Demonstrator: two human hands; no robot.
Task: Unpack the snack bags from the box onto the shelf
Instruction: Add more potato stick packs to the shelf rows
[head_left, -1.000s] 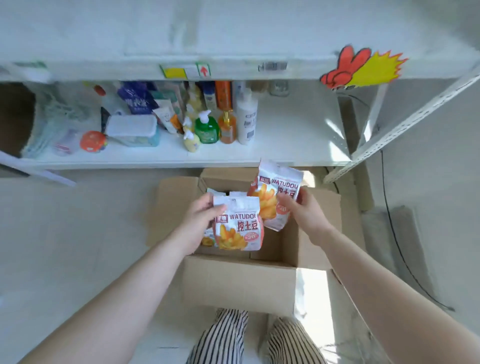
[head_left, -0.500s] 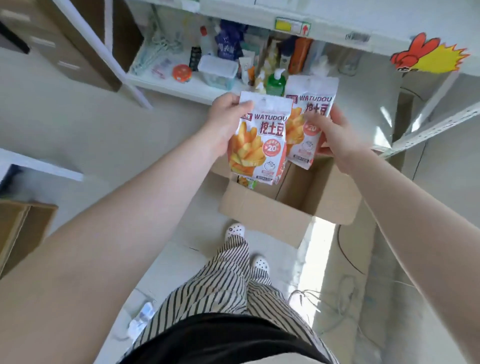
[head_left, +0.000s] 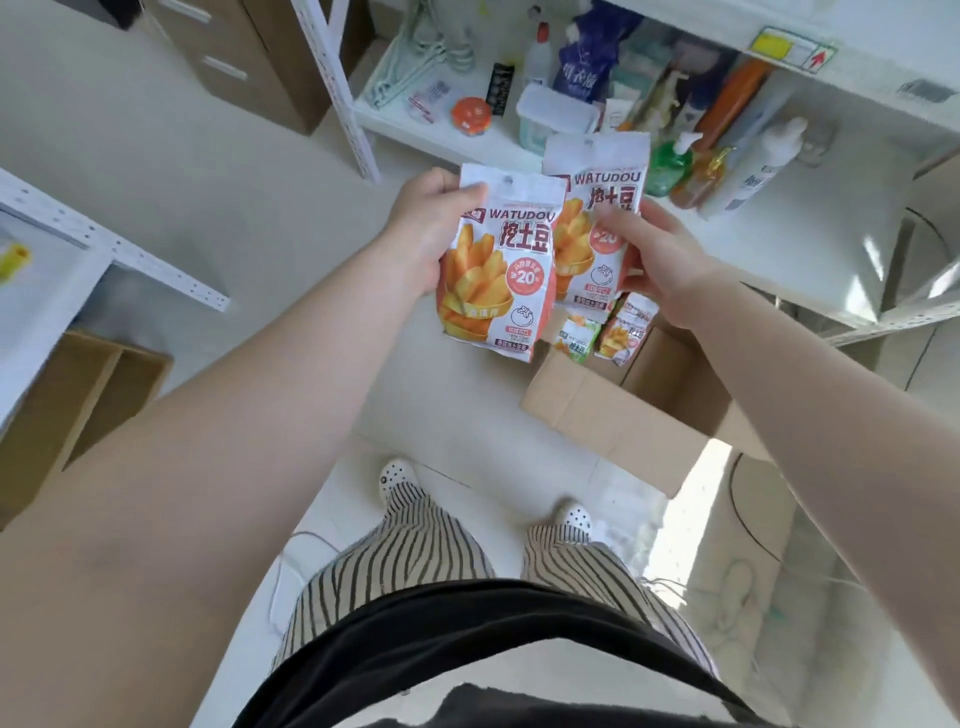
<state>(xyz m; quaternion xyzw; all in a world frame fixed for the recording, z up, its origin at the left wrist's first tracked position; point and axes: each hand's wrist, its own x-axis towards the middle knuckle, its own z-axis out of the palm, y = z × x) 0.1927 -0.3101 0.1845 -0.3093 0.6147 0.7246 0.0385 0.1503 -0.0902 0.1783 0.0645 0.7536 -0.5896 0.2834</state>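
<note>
From the head camera I see a pale tiled floor and a white metal shelf with perforated uprights against the far side. A brown cabinet stands beyond the shelf's left upright. A second white rack enters from the left, with an open brown carton below it.

Readable writing: both held bags carry "WATUDOU", large Chinese characters, a fries picture and a round badge with "20". A yellow label with a red arrow sits on the upper shelf edge.

The left hand grips the front snack bag by its top left corner, thumb across the face. The right hand holds the rear snack bag along its right edge, fingers curled onto it. The front bag overlaps the rear bag's left part. Both bags are in the air, above the floor and in front of the shelf.

The cardboard box stands open on the floor below the right forearm, with 2 more bags upright inside.

On the shelf: a green pump bottle, an amber bottle, a white pump bottle, a clear lidded tub and an orange lid. The held bags hide part of this row.

Striped trousers and white perforated shoes show below.
</note>
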